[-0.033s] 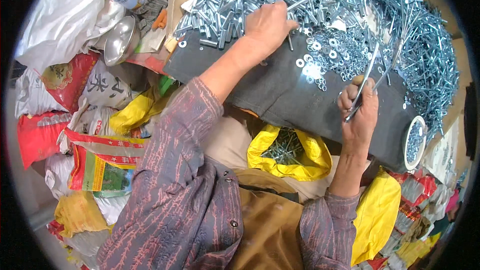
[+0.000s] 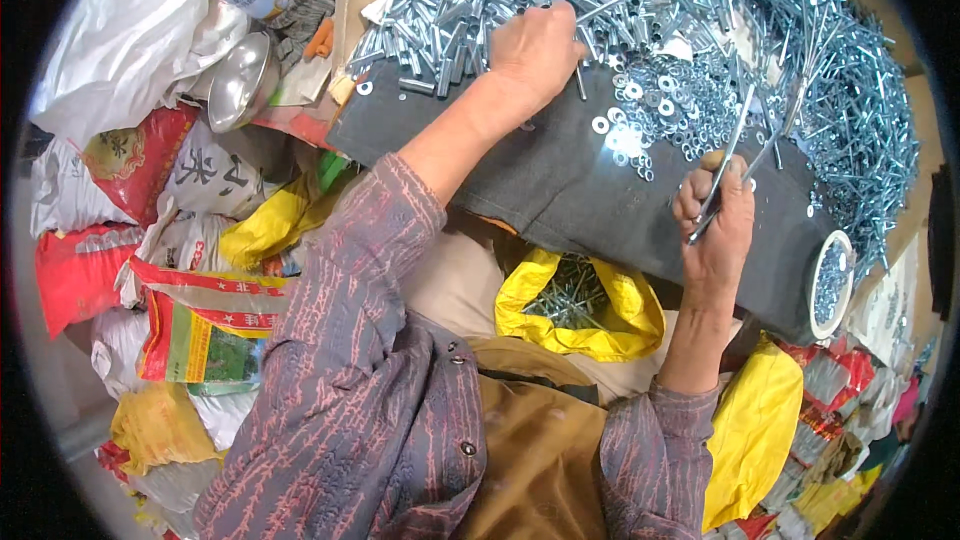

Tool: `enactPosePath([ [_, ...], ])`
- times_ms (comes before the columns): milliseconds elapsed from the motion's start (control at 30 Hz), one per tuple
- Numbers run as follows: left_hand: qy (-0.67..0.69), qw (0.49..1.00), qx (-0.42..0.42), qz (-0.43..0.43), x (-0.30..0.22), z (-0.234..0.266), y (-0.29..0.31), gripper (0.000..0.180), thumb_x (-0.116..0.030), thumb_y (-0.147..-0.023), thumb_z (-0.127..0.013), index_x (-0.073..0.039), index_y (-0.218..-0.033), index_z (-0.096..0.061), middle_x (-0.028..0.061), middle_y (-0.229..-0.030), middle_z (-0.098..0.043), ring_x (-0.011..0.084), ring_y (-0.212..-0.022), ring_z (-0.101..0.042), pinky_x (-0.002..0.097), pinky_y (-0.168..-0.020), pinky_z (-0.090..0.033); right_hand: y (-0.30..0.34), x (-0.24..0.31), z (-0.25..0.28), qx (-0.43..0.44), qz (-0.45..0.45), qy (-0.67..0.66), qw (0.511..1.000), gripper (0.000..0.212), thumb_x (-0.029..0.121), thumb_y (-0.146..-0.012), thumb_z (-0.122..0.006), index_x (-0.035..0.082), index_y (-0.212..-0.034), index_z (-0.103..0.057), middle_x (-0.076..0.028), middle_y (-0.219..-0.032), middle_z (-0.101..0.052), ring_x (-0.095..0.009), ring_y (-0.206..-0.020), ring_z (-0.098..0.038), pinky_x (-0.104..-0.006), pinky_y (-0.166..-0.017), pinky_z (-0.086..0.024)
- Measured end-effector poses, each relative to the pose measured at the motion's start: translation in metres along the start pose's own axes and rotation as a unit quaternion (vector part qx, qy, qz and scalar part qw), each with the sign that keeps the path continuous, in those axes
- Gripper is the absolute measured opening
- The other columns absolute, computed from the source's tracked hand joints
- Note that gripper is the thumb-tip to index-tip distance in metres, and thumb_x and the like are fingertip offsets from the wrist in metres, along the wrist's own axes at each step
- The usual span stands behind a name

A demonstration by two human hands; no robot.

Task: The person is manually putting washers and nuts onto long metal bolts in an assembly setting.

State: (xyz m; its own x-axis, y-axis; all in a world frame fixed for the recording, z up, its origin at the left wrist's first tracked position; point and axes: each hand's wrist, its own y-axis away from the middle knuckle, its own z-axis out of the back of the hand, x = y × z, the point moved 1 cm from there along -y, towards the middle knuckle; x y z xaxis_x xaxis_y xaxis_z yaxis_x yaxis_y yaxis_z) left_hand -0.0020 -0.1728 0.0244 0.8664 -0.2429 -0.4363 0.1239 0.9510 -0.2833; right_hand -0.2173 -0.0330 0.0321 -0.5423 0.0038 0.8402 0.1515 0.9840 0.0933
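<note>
My left hand [image 2: 537, 52] is at the near edge of a heap of short shiny metal tubes [image 2: 470, 35], its fingers curled down. The back of the hand hides the fingertips and whatever is between them. Just below its thumb, one narrow metal piece [image 2: 581, 83] lies on the dark cloth [image 2: 540, 175]. My right hand [image 2: 715, 215] is closed around long thin metal rods [image 2: 735, 135], raised over the cloth's right side. Their far ends spread toward the heap. Loose flat washers [image 2: 655, 105] lie between my two hands.
A larger pile of thin metal rods [image 2: 860, 130] rises at the right. A white-rimmed container [image 2: 818, 285] with small metal parts is by the cloth's right end. Below the cloth, an open yellow bag [image 2: 630, 340] holds metal pieces. Several packed bags [image 2: 90, 265] and a metal bowl [image 2: 240, 85] are at the left.
My left thumb has drawn slightly inward toward the fingers. The rods in my right hand have shifted a little; both arms stay nearly still.
</note>
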Motion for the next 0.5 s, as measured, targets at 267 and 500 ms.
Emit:
enactPosePath([
  [267,-0.037,0.999,0.005,-0.016,0.004,-0.005,0.007,0.018,-0.018,-0.080,-0.060,-0.001,-0.086,-0.058,0.0226,-0.082,-0.066,0.0420,-0.080,-0.064,0.0509,-0.071,-0.051,0.007,-0.010,0.005,0.016,-0.036,0.095,0.995,0.024,0.027,-0.101,-0.044,0.006,-0.096,-0.053,0.002,-0.063,-0.045,-0.005,-0.050,-0.043,-0.0185,-0.042,-0.034],
  [500,-0.034,0.998,0.013,-0.045,0.005,-0.010,-0.009,0.021,-0.021,-0.080,-0.061,-0.002,-0.088,-0.061,0.0219,-0.084,-0.066,0.0413,-0.083,-0.063,0.0487,-0.074,-0.050,0.013,-0.022,0.005,0.012,-0.051,0.145,0.988,0.024,0.028,-0.102,-0.044,0.007,-0.095,-0.054,0.003,-0.064,-0.045,-0.004,-0.051,-0.042,-0.0181,-0.043,-0.033],
])
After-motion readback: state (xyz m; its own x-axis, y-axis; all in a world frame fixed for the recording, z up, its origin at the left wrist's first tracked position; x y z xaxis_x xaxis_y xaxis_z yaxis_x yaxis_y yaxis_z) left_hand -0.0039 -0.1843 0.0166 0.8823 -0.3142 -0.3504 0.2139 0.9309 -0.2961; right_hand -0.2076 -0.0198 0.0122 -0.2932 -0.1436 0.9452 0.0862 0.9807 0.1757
